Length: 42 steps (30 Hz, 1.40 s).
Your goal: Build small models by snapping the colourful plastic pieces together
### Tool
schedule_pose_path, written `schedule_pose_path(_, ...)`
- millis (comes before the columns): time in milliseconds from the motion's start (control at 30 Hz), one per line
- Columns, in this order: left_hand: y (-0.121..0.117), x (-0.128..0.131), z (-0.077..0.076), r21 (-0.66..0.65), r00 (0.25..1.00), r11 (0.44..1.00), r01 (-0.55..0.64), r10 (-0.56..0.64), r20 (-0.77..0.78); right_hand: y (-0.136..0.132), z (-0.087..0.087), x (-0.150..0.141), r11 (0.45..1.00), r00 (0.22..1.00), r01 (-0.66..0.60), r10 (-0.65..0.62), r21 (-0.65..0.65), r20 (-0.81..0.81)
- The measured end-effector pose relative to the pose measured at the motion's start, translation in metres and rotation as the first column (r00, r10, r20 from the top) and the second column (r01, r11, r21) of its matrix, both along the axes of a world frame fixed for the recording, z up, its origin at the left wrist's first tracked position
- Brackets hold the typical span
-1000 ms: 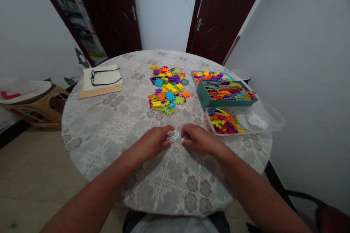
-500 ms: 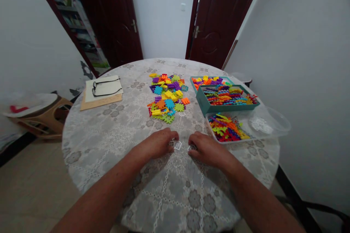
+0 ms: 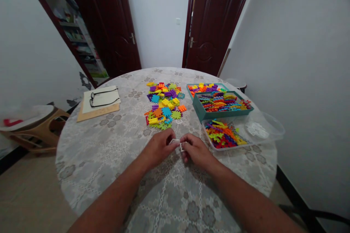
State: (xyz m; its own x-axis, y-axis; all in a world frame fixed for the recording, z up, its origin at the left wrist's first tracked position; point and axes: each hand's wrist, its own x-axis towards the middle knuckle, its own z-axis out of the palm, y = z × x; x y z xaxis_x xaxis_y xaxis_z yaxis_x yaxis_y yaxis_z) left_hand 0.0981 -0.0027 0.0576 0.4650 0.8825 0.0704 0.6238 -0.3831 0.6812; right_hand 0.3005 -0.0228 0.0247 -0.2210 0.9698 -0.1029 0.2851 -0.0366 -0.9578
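Near the front middle of the table, my left hand [image 3: 161, 146] pinches a small white plastic lattice piece [image 3: 175, 141] between thumb and fingers. My right hand [image 3: 197, 149] is closed on a second white plastic piece [image 3: 183, 147], partly covered by the fingers. The two pieces meet edge to edge or nearly so; whether they are joined I cannot tell. Just beyond the hands, another white lattice piece [image 3: 178, 121] lies flat on the cloth. Behind it is a heap of colourful plastic gear-shaped and peg-like pieces [image 3: 166, 112].
On the right stand a clear plastic tub [image 3: 218, 149] of colourful pieces, its lid [image 3: 273, 125] holding white pieces, a teal box [image 3: 201, 111] and a shallower teal tray [image 3: 190, 93]. Black glasses [image 3: 105, 104] rest on papers [image 3: 87, 107] at the left. A patterned cloth [image 3: 109, 174] covers the round table.
My hands were apart, each with a white piece low over the cloth. They have come together, bringing the two pieces up edge to edge. The camera view has tilted up.
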Motion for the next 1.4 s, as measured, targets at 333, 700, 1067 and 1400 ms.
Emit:
schedule_pose_path(333, -0.005, 0.022, -0.029, 0.288, 0.997, 0.956, 0.049, -0.062, 0.036, 0.009, -0.015, -0.017, 0.863, 0.692, -0.219, -0.191, -0.455, -0.696)
schedule_pose_path(700, -0.004, 0.018, -0.017, 0.183, 0.994, 0.981, 0.064, -0.079, 0.078, 0.011, -0.008, -0.018, 0.827, 0.772, -0.238, -0.157, -0.510, -0.616)
schedule_pose_path(1067, 0.000, 0.006, -0.012, 0.461, 0.969, 0.872, -0.167, 0.059, 0.241, 0.008, 0.020, 0.004, 0.903, 0.837, -0.169, -0.080, -0.395, -0.541)
schedule_pose_path(1400, 0.007, -0.003, -0.013, 0.484, 0.941, 0.832, -0.270, 0.123, 0.315, 0.045, 0.084, 0.178, 0.664, 0.694, 0.712, -0.616, 0.228, -0.372)
